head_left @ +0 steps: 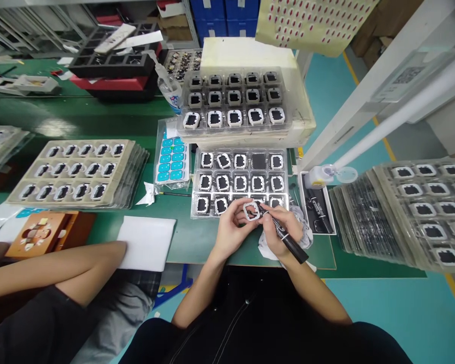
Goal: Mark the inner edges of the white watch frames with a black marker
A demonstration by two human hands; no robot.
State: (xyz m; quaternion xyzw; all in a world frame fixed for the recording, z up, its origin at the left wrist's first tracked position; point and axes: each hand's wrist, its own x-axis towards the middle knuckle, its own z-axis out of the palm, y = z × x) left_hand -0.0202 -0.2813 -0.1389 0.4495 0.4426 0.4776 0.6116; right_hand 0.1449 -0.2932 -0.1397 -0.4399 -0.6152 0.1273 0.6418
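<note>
Between the fingertips of my left hand [231, 230] is a small white square frame [251, 211] with rounded corners. My right hand [280, 235] is closed round a black marker pen [291, 246], its tip end pointing at the frame's right side. Whether the tip touches the frame is hidden by my fingers. Just beyond both hands lies a clear plastic tray [230, 173] with similar white frames around dark centres in its pockets. A crumpled grey-white cloth [305, 222] lies under and beside my right hand.
Behind stands a higher stack of trays [235, 130], with a pump bottle [168, 83] and a sheet of blue pieces [172, 161] to its left. At right are a box with a marker [328, 230] and stacked trays [382, 217]. A co-worker's arm [56, 258] rests at left.
</note>
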